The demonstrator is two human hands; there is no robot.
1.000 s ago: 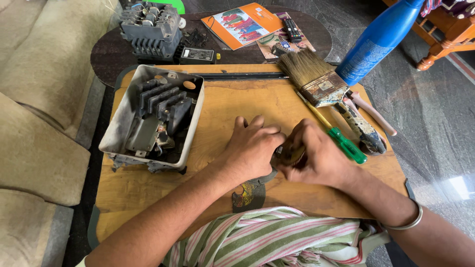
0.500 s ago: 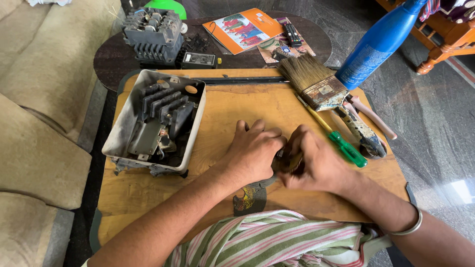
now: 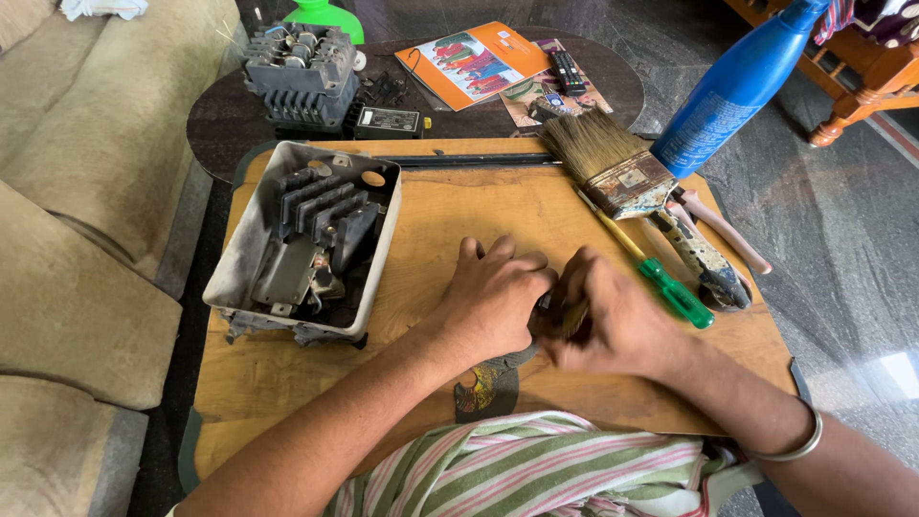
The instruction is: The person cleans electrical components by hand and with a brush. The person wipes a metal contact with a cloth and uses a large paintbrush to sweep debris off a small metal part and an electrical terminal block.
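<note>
My left hand (image 3: 493,295) and my right hand (image 3: 613,316) are pressed together at the middle of a wooden board (image 3: 459,206). Between them they grip a small dark part (image 3: 560,321), mostly hidden by the fingers; what it is I cannot tell. A flat dark metal piece (image 3: 486,383) lies on the board just below my hands. An open grey metal box (image 3: 302,244) with black electrical parts inside stands left of my left hand.
Right of my hands lie a green-handled screwdriver (image 3: 670,287), a wide worn paintbrush (image 3: 622,172) and pliers (image 3: 723,230). A blue bottle (image 3: 732,86) stands at the back right. Behind the board, a dark table holds a grey contactor (image 3: 302,67) and booklets (image 3: 474,62). Striped cloth (image 3: 536,464) covers my lap.
My hands have stayed locked on the small part with only slight finger shifts. The whole scene has slid a little lower in view as my head moved.
</note>
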